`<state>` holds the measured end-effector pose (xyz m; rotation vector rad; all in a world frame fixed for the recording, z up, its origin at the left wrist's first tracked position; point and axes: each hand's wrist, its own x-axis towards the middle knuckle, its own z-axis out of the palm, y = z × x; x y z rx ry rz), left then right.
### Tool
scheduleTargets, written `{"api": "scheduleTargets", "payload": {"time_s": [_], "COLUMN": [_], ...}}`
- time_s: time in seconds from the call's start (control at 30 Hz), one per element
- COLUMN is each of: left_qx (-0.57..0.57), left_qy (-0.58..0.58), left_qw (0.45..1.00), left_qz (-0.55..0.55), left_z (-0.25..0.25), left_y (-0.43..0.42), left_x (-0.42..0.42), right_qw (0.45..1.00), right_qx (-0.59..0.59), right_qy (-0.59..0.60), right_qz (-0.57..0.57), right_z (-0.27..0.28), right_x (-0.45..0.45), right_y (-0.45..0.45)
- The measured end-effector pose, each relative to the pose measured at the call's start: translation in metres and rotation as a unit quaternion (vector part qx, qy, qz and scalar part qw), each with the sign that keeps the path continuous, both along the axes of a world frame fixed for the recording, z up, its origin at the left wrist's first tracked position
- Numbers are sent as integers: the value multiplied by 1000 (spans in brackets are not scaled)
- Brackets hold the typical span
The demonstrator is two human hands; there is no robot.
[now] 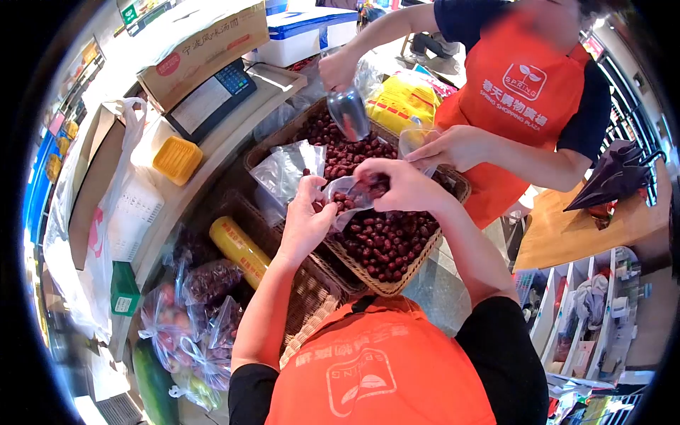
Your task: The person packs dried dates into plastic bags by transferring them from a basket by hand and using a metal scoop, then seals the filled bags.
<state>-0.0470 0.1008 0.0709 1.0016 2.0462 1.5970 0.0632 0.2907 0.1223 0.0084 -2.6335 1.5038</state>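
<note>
My left hand pinches the rim of a small clear plastic bag with some red dates inside. At the bag's mouth, my right hand is curled around a few red dates. Both hands are above a wicker basket heaped with red dates. A stack of clear bags lies on the dates left of my hands. Across the basket, a co-worker's hand holds a metal scoop, and their other hand holds a clear bag.
To the left, a counter bears a scale, a cardboard box and a yellow container. A yellow roll and bagged produce lie below it. A wooden table with a dark umbrella stands right.
</note>
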Motion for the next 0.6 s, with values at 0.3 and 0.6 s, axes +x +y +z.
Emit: {"api": "scheduleTargets", "payload": {"time_s": [0.3, 0.6], "left_qx": [21, 49], "left_qy": [-58, -55], "left_qw": [998, 997], "left_qz": [-13, -7], "left_z": [3, -14], "left_y": [6, 9], "left_x": [5, -5], "right_qw": [973, 991], "right_qx": [204, 29], "right_qy": [-104, -133], "right_qz": [11, 3], "right_z": [-17, -25], "right_x": [-43, -45], "right_y": [-7, -2]}}
